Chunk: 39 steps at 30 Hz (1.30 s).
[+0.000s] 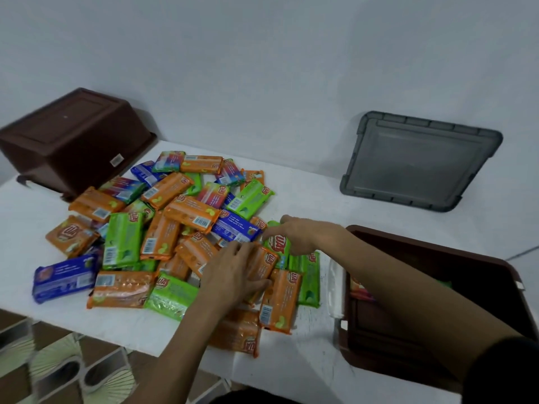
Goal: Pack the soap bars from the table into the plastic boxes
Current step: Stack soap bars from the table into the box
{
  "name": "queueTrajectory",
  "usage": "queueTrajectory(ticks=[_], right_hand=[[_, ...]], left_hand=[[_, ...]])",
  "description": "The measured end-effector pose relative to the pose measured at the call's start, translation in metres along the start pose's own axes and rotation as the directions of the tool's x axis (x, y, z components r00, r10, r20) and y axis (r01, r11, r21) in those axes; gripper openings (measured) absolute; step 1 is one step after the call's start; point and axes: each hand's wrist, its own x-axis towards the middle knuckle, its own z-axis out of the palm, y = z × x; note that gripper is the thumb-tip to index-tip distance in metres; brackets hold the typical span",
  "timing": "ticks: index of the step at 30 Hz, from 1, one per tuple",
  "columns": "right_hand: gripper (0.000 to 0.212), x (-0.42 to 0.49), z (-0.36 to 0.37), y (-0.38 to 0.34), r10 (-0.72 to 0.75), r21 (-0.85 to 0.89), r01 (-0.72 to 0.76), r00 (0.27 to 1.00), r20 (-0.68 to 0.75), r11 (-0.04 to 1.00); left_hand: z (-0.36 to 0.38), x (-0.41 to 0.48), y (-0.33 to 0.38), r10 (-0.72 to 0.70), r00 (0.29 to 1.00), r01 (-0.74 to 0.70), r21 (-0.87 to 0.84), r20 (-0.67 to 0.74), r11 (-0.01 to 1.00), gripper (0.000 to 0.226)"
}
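white table [306, 199] against a pale bare wall [262, 68]; patterned floor tiles [58, 360] show below the near edge.

item: soap bars [175, 217], wrapped in orange, green, blue and mixed colours, heaped loose across the middle of the table, many overlapping.

item: open brown box [452, 272], near right corner of the table, just beside the heap. a few bars lie in its bottom, mostly hidden by the right forearm.

item: upturned brown box [75, 141], far left, bottom up, touching the edge of the heap.

item: grey lid [420, 161], far right, well apart from the heap.

left hand [230, 272]: fingers laid over an orange bar [267, 265] at the near side of the heap, thumb along its lower edge, holding it.

right hand [303, 234]: fingers curled over a green bar [277, 243], gripping it just beside the left hand.

step in hand, by my reading: picking up bars from the heap, one per hand. most of the stock is unpacked.

next move calls for lifting both bars free without dragging their neighbours, then carrying them right over the rim and laying them flat in the open box.
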Motion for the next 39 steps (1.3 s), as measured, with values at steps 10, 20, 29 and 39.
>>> queueTrajectory(ticks=[10,20,29,39], right_hand=[[0.074,0.016,-0.005,0.0,0.004,-0.156,0.011,0.996,0.09,0.988],[0.081,0.024,-0.006,-0.001,-0.062,-0.364,0.051,0.998,-0.019,0.93],[0.033,-0.009,-0.017,0.025,-0.129,-0.004,0.132,0.965,-0.23,0.991],[0.06,-0.094,-0.031,0.046,0.06,0.717,0.422,0.839,-0.541,0.555]], left_hand=[[0.005,0.005,-0.002,0.001,1.0,-0.001,0.01,0.016,1.0,0.083],[-0.004,0.003,-0.013,0.015,1.0,-0.013,-0.231,0.008,0.973,0.083],[-0.021,-0.002,-0.013,0.079,0.997,-0.079,-0.444,-0.02,0.893,0.086],[-0.047,-0.002,0.009,0.103,0.977,-0.201,-0.636,-0.188,0.745,0.066]])
